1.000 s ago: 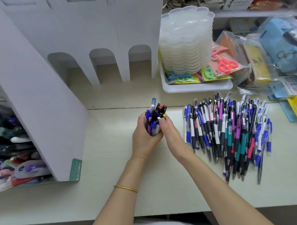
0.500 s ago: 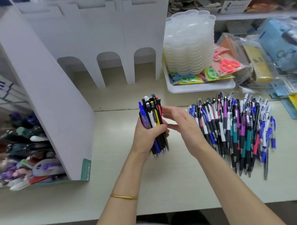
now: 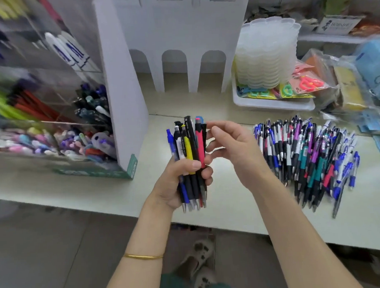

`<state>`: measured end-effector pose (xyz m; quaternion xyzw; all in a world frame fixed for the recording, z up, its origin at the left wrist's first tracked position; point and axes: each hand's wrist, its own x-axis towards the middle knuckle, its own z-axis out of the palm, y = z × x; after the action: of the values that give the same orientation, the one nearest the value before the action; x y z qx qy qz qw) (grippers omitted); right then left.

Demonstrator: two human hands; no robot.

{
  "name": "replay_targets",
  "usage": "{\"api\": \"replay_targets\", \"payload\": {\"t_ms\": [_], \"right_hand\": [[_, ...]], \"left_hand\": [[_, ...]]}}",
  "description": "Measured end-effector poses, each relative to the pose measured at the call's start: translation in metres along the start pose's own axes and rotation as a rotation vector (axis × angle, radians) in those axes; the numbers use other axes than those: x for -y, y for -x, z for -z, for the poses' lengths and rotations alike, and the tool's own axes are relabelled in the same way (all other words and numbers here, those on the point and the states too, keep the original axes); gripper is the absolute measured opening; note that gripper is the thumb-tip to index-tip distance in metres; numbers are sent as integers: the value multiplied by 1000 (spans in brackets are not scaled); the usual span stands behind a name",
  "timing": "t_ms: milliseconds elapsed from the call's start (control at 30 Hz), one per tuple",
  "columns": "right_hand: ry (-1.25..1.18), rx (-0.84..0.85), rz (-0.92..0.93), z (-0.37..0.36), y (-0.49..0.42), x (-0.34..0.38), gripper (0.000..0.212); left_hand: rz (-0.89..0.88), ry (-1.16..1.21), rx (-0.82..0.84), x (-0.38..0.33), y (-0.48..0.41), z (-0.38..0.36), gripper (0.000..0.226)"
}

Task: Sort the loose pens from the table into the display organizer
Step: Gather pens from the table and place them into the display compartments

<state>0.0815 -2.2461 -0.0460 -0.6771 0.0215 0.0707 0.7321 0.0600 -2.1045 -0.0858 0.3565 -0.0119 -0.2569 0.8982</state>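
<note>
I've got display organizer (image 3: 79, 131) frame left on tabletop (image 3: 226, 199), loose pens (image 3: 309, 156) frame right, tray (image 3: 270, 104) behind them upper right, pen bundle (image 3: 190, 148) centre in left grip (image 3: 173, 186), right grip (image 3: 235, 150) beside it.

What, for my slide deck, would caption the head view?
Left hand grips a pen bundle, right hand open beside it; loose pens lie right, organizer stands left.

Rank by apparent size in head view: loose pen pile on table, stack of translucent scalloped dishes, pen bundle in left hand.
1. Loose multicoloured pen pile.
2-3. Translucent scalloped dish stack, pen bundle in left hand: similar; bundle nearer camera, so unranked.
</note>
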Motion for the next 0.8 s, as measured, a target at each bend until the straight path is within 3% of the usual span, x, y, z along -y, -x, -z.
{"api": "replay_targets", "payload": {"t_ms": [133,300,400,500,633,800], "right_hand": [[-54,91,-21,-30,21,-1,20],[-17,117,6,-77,45,1,20],[54,136,90,-108,53,10,15],[152,188,210,-142,53,18,20],[104,225,272,-196,38,21,29],[-3,230,314,-289,7,25,18]], "left_hand": [[-9,-11,-10,-5,46,12,61],[-121,-197,-151,-27,96,22,38],[-179,-314,-232,-47,118,29,45],[-293,-457,-305,-72,135,42,47],[-472,-672,-388,-117,154,71,43],[-668,-898,-470,-192,168,132,57]]}}
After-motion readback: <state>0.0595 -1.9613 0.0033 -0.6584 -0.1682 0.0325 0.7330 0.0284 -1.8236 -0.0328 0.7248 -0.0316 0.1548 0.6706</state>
